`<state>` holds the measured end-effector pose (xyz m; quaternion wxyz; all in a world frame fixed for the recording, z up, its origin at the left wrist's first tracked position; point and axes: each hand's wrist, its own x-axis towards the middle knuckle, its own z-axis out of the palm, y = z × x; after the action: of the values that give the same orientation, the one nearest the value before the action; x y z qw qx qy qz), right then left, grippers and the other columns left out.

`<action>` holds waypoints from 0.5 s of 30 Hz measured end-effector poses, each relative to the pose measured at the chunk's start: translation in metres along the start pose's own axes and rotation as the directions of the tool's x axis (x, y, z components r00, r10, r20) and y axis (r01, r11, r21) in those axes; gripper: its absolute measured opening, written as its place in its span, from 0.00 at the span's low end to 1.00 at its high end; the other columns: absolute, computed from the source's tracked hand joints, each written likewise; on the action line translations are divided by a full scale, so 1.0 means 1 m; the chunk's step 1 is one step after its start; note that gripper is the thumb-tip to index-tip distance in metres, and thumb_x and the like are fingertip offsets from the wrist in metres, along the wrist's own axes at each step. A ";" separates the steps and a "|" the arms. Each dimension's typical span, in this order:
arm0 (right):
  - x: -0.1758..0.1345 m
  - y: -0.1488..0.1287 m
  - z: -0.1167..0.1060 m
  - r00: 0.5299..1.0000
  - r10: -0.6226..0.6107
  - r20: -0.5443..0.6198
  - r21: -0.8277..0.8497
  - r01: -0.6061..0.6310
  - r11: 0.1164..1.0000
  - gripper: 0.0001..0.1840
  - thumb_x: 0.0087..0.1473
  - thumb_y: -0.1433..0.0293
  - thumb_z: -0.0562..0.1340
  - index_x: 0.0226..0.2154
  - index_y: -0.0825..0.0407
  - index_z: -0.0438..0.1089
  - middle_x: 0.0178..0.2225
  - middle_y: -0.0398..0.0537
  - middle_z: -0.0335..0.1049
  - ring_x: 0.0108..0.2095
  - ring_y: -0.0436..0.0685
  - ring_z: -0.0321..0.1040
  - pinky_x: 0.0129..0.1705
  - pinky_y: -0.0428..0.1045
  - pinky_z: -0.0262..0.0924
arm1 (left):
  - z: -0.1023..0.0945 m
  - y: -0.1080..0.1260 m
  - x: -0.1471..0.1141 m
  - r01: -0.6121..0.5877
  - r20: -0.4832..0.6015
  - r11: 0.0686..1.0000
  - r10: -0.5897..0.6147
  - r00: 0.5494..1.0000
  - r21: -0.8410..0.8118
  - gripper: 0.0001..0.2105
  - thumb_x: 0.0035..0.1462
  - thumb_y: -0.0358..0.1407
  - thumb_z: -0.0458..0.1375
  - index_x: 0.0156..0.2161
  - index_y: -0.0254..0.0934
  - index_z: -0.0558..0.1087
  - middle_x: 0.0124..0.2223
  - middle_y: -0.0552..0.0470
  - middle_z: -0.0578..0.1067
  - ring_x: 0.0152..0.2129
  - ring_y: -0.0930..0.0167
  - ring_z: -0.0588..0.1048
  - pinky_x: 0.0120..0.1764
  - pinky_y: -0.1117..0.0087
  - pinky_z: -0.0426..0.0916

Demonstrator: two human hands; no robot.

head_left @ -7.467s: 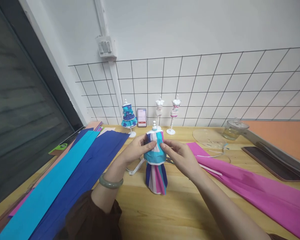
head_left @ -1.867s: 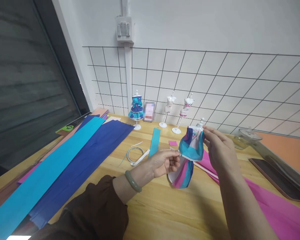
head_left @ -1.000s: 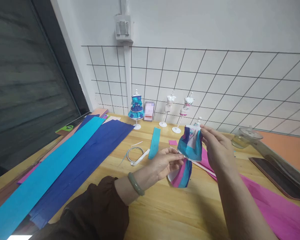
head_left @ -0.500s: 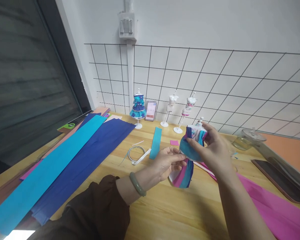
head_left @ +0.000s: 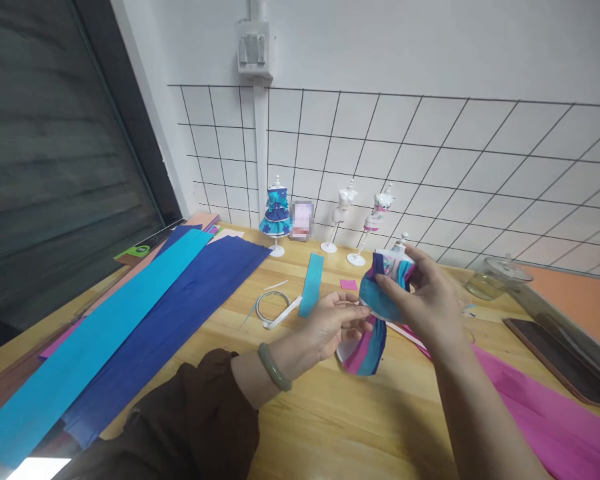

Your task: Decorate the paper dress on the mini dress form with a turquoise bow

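Note:
A small white dress form (head_left: pixel 403 244) wears a miniature dress (head_left: pixel 375 298) in teal, purple and pink, apparently paper or thin fabric, with a skirt panel (head_left: pixel 367 357) hanging below. My right hand (head_left: pixel 435 297) is closed around the dress form's side, thumb pressed on the teal front. With thumb and fingers, my left hand (head_left: pixel 330 327) pinches the white-trimmed lower edge of the teal layer. Just left of it lie a short teal strip (head_left: pixel 311 285), a tape ring (head_left: pixel 273 307) and a folded white strip (head_left: pixel 284 313). The dress form's lower stand is mostly hidden.
Behind stand a dressed form (head_left: pixel 277 217) and two other forms (head_left: pixel 344 207). Long blue sheets (head_left: pixel 190 313) cover the left side. A pink sheet (head_left: pixel 540 393), a dark tablet-like slab (head_left: pixel 555 360) and a glass pot (head_left: pixel 493 280) lie right. The wire grid (head_left: pixel 340 133) backs the table.
Almost nothing differs. The right thumb has shifted very slightly on the teal front; both hands keep their hold on the dress and dress form.

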<state>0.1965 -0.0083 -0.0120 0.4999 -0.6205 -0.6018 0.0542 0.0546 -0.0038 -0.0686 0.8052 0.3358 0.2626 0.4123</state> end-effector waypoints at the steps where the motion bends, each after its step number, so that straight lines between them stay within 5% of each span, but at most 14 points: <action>1: 0.000 0.000 0.000 1.000 -0.005 0.002 0.006 0.005 1.000 0.32 0.42 0.61 0.64 0.52 0.50 0.64 0.33 0.47 0.70 0.32 0.57 0.67 0.32 0.52 0.63 | 0.000 0.000 0.000 -0.004 -0.004 1.000 0.004 1.000 0.009 0.19 0.42 0.32 0.67 0.39 0.35 0.66 0.29 0.54 0.71 0.23 0.77 0.72 0.22 0.79 0.59; 15: -0.002 -0.007 0.001 0.999 -0.011 -0.032 -0.061 0.009 0.998 0.31 0.41 0.62 0.64 0.50 0.51 0.66 0.33 0.47 0.71 0.31 0.56 0.67 0.32 0.51 0.63 | 0.004 0.001 0.001 -0.141 -0.141 0.966 0.174 0.975 0.216 0.19 0.41 0.34 0.66 0.37 0.34 0.64 0.28 0.56 0.69 0.19 0.78 0.69 0.22 0.76 0.60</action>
<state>0.1903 -0.0112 -0.0091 0.4908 -0.6333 -0.5980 0.0232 0.0575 -0.0042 -0.0650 0.7074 0.4027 0.3394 0.4713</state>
